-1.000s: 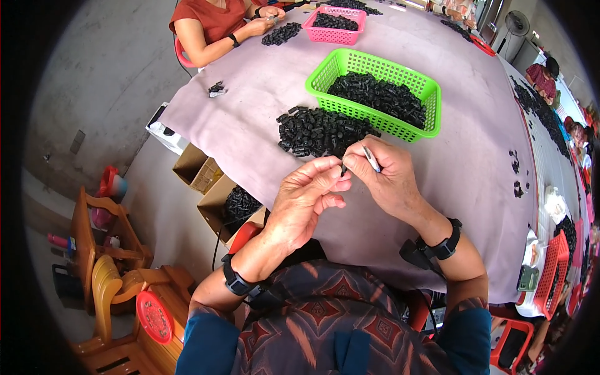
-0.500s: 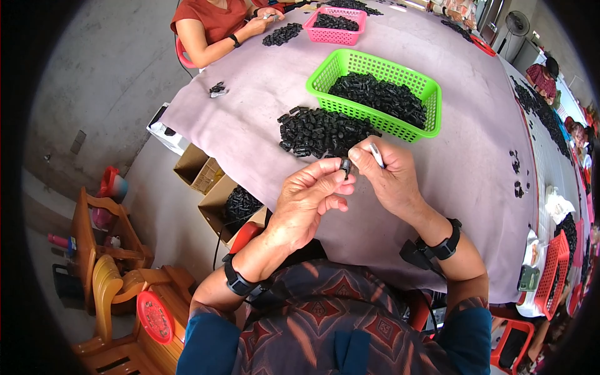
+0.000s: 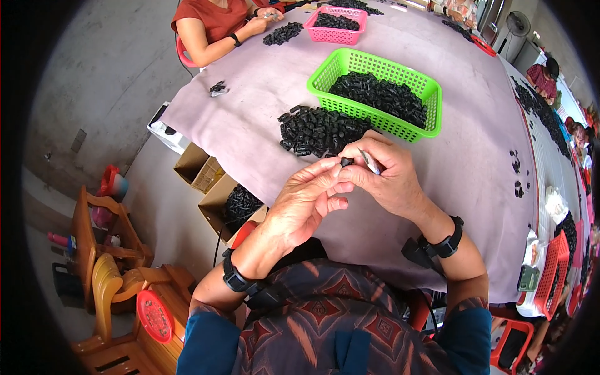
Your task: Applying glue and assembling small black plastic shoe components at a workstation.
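Observation:
Between my two hands, above the near part of the table, is a small black plastic part (image 3: 346, 162). My left hand (image 3: 305, 199) pinches it with thumb and forefinger, the other fingers loosely curled. On its other side the fingertips of my right hand (image 3: 392, 178) touch it. That hand also grips a slim silvery tool (image 3: 370, 161) with a pointed end, whose exact kind I cannot make out. Just beyond my hands lies a heap of similar black parts (image 3: 319, 130). Behind the heap stands a green plastic basket (image 3: 375, 59) holding many more.
A pink basket (image 3: 334, 39) stands farther back, beside a co-worker's arm (image 3: 209, 50). Cardboard boxes (image 3: 215, 209) sit under the table's left edge, near a wooden chair (image 3: 125, 281). Loose black parts (image 3: 517, 165) lie on the right side, with a red basket (image 3: 553, 275) beyond.
My right hand has rolled inward and moved slightly left, closer to the left hand. The silvery tool has tilted, and the black part has turned in my fingers.

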